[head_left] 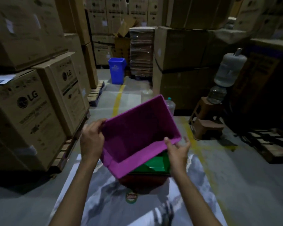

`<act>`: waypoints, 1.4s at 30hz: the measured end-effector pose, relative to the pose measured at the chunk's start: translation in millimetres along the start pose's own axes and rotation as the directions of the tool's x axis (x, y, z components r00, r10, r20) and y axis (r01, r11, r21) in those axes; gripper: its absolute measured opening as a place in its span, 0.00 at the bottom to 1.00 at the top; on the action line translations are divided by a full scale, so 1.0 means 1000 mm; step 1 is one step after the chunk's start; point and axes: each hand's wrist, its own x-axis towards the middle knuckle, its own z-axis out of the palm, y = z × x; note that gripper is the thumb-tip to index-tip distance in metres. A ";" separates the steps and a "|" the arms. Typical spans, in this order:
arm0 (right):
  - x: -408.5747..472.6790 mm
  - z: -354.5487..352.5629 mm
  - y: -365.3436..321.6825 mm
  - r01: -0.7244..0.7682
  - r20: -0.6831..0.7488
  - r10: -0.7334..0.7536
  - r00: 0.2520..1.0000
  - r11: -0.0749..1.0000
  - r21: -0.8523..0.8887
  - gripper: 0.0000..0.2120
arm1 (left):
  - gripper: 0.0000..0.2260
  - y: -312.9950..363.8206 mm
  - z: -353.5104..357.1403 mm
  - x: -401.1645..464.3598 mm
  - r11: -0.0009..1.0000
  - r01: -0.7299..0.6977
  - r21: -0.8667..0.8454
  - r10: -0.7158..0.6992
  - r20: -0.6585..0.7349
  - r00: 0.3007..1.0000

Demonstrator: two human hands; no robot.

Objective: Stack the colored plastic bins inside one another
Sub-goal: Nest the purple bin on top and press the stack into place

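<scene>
Stacked brown cardboard cartons printed with a round logo (31, 101) fill the left side on wooden pallets, and a narrow aisle of grey concrete floor (235, 176) with a painted yellow line (118, 101) runs away between them and more cartons on the right. At the far end of that aisle stands a tall blue plastic waste bin (116, 70), beside a film-wrapped stack of flat cardboard (141, 51). In the middle foreground the left hand (92, 141) is closed on the left short rim of a purple rectangular plastic bin (137, 137), thumb over the edge. The bin is held in the air, tipped so its open mouth faces up and toward the camera, with its long axis running from near left to far right. Directly under it, partly hidden by its near wall, sits a green plastic bin (155, 163) nested in a dark red plastic bin (142, 181), both resting on a crinkled silvery plastic sheet (104, 190) spread on the floor. The right hand (177, 150) pinches the purple bin's near right corner, thumb on the rim and the other fingers spread loosely behind it. Just beyond the purple bin a clear plastic jar (170, 105) stands on the floor. Further right, an upturned water-cooler bottle (228, 69) rests above brown plastic stools (206, 118), with dark wooden pallets (271, 144) lying at the right edge.
</scene>
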 end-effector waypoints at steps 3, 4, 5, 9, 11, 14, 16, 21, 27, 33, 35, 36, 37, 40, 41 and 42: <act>0.031 -0.040 -0.008 0.041 0.027 -0.035 0.999 0.970 -0.238 0.44 | 0.25 -0.006 0.013 0.013 0.994 -0.105 -0.024 0.106 0.040 0.994; 0.037 -0.049 -0.005 0.054 0.086 -0.030 0.996 0.956 -0.290 0.38 | 0.26 -0.007 0.018 0.017 0.990 -0.129 -0.049 0.132 0.063 0.989; 0.040 -0.053 -0.004 0.065 0.151 -0.015 0.988 0.940 -0.336 0.29 | 0.27 -0.007 0.024 0.022 0.987 -0.148 -0.063 0.153 0.085 0.985; 0.039 -0.058 -0.007 0.234 0.218 -0.123 0.968 0.751 -0.618 0.06 | 0.24 -0.003 0.047 0.030 0.981 -0.187 -0.044 0.192 0.202 0.960; 0.040 -0.061 -0.022 0.281 0.181 -0.218 0.959 0.652 -0.704 0.09 | 0.22 0.003 0.052 0.030 0.970 -0.244 0.015 0.232 0.260 0.937; 0.041 -0.062 -0.063 0.359 0.187 -0.373 0.909 0.471 -0.805 0.14 | 0.24 0.034 0.055 0.025 0.901 -0.433 -0.005 0.413 0.314 0.855; 0.036 -0.056 -0.098 0.448 0.292 -0.449 0.844 0.293 -0.844 0.19 | 0.31 0.074 0.051 0.019 0.859 -0.493 -0.137 0.508 0.332 0.794; 0.043 -0.030 -0.148 0.672 0.662 -0.507 0.553 -0.199 -0.713 0.27 | 0.28 0.140 0.051 0.014 0.749 -0.662 -0.021 0.647 0.242 0.723; 0.073 -0.010 -0.140 0.795 0.762 -0.502 0.408 -0.215 -0.567 0.25 | 0.17 0.119 0.065 0.016 0.848 -0.513 0.132 0.486 0.192 0.853; 0.082 -0.034 -0.085 0.536 0.333 -0.597 0.730 0.197 -0.821 0.41 | 0.15 0.070 0.075 0.003 0.995 0.059 0.081 -0.067 0.101 0.993; 0.077 -0.044 -0.053 0.380 0.187 -0.464 0.866 0.366 -0.850 0.43 | 0.14 0.050 0.077 -0.004 0.979 0.194 0.064 -0.199 0.080 0.977; 0.075 -0.046 -0.040 0.325 0.166 -0.362 0.917 0.436 -0.839 0.44 | 0.14 0.042 0.079 -0.009 0.969 0.239 0.059 -0.243 0.078 0.967; 0.076 -0.045 -0.026 0.295 0.174 -0.271 0.947 0.512 -0.807 0.44 | 0.14 0.035 0.082 -0.014 0.959 0.275 0.061 -0.280 0.080 0.957; 0.085 -0.032 0.003 0.232 0.148 -0.179 0.973 0.714 -0.661 0.41 | 0.15 0.013 0.092 -0.030 0.917 0.388 0.089 -0.396 0.099 0.913; 0.089 -0.028 0.010 0.205 0.106 -0.180 0.978 0.744 -0.636 0.40 | 0.15 0.005 0.097 -0.036 0.899 0.427 0.096 -0.436 0.111 0.893; 0.094 -0.024 0.016 0.192 0.083 -0.179 0.980 0.763 -0.618 0.37 | 0.15 -0.004 0.102 -0.041 0.881 0.463 0.095 -0.472 0.129 0.872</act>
